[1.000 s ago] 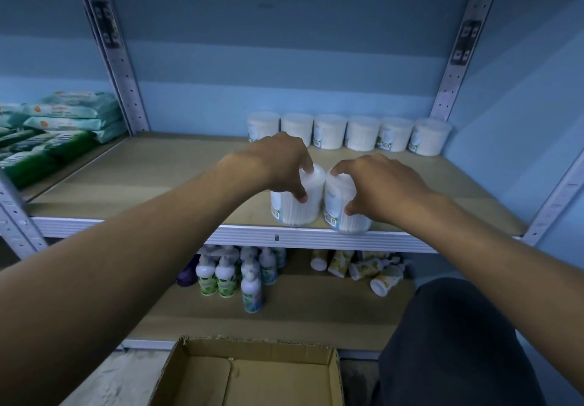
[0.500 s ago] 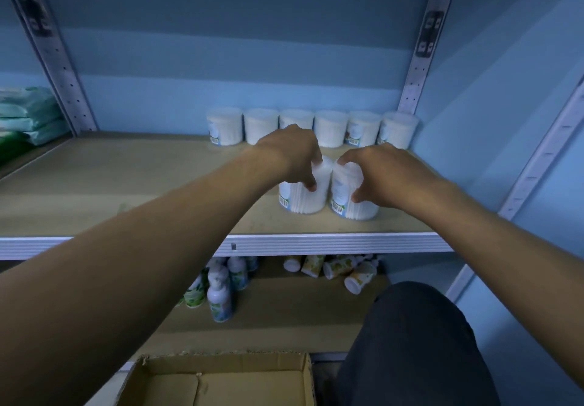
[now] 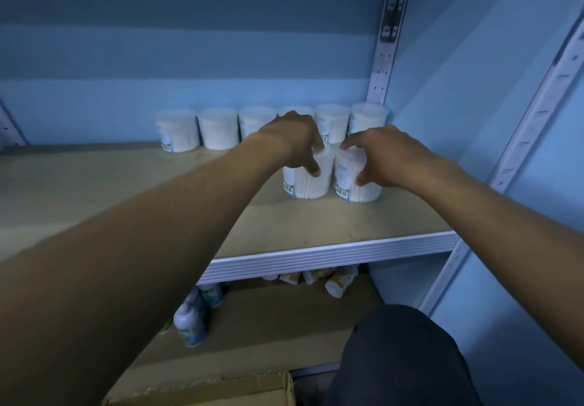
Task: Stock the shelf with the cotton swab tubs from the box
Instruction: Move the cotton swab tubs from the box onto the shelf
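Tubs under my hands stand on the shelf (image 3: 316, 225), left hand (image 3: 292, 140) gripping one tub (image 3: 308, 181), right hand (image 3: 384, 156) the other tub (image 3: 355, 184), and a hard push could topple the back row (image 3: 218, 127) just beyond my fingers.

The person's left hand (image 3: 292, 140), right hand (image 3: 384, 156) and both forearms were bare, without sleeves, and a dark grey trouser leg (image 3: 401, 358) covered the knee.

No legible text; barcodes unreadable.
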Demonstrator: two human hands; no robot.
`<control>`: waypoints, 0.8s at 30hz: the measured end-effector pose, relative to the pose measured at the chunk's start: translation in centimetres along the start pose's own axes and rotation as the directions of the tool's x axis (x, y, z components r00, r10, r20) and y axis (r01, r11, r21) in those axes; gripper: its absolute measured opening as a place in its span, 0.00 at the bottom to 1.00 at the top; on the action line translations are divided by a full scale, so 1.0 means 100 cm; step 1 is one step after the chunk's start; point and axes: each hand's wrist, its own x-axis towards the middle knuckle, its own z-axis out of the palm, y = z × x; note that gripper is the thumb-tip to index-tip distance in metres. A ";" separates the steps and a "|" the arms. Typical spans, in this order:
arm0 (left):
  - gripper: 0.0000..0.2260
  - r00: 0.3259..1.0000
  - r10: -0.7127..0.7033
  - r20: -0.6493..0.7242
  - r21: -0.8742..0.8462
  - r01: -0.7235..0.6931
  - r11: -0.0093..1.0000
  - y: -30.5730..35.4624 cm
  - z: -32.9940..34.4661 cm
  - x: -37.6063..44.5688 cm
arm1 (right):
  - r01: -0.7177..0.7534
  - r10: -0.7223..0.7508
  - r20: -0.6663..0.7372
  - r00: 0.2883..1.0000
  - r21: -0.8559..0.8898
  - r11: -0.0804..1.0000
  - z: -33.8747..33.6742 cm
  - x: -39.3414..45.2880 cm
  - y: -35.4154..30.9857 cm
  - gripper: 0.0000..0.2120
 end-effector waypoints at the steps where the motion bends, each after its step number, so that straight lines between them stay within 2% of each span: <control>1: 0.27 1.000 -0.011 0.006 -0.015 0.011 1.000 0.001 0.001 0.006 | -0.011 0.011 0.003 1.000 0.005 1.000 0.001 0.005 0.003 0.37; 8: 0.27 0.999 -0.034 -0.011 -0.053 0.033 0.998 0.006 0.011 0.043 | -0.073 0.072 0.017 0.997 0.020 0.997 0.007 0.037 0.022 0.37; 16: 0.27 0.998 0.013 -0.064 -0.108 -0.020 0.994 0.013 0.022 0.080 | -0.106 0.106 0.030 0.994 -0.017 0.994 0.006 0.065 0.042 0.36; 24: 0.26 0.991 0.046 -0.124 -0.133 -0.062 0.989 0.019 0.032 0.114 | -0.101 0.100 -0.027 0.995 -0.037 0.994 0.009 0.091 0.063 0.34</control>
